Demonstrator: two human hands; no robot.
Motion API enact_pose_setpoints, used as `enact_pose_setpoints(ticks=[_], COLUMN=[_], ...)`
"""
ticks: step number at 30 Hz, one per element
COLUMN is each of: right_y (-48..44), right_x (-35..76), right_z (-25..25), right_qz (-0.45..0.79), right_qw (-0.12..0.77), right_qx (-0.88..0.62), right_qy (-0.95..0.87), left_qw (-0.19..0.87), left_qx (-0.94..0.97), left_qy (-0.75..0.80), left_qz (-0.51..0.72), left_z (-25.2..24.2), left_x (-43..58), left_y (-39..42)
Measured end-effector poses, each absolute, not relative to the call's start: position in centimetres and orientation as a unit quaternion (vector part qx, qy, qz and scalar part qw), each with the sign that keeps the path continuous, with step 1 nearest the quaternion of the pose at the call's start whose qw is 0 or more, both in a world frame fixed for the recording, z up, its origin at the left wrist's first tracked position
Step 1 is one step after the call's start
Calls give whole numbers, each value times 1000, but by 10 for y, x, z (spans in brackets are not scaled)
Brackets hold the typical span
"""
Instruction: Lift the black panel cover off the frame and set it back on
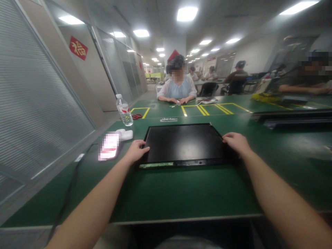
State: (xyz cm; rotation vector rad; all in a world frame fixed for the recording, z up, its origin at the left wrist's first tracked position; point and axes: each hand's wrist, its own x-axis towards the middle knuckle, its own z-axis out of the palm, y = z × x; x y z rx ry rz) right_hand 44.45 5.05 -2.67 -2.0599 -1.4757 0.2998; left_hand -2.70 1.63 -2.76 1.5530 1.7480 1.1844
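A flat black display panel (181,143) lies screen up on the green table in front of me. Along its near edge runs a strip of green circuit board (156,165). My left hand (136,151) grips the panel's left edge, with the thumb over the top of the frame. At the right edge, my right hand (237,142) pinches the frame near its middle; some of those fingertips are hidden. Whether the panel is slightly raised I cannot tell.
Left of the panel are a lit phone (109,146), a white case (126,135) and a water bottle (125,110). Red-handled scissors (137,117) lie beyond. Dark long parts (295,117) sit at the right. A person (178,88) works across the green table (186,197).
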Motion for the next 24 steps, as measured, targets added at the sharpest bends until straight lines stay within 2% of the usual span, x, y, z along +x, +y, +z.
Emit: enact_pose_setpoints(ticks=[15,24], right_y=[51,51], right_x=[445,447], right_z=[-26,-27], right_qz=[158,158], right_qw=[317,321], right_qx=[-769,-764], right_qy=[-532,-536], left_qw=[267,233], left_qx=[581,610], left_qy=[637,650], left_qz=[431,388], left_z=[-25,-30], left_x=[-27,-30], left_y=[15,18])
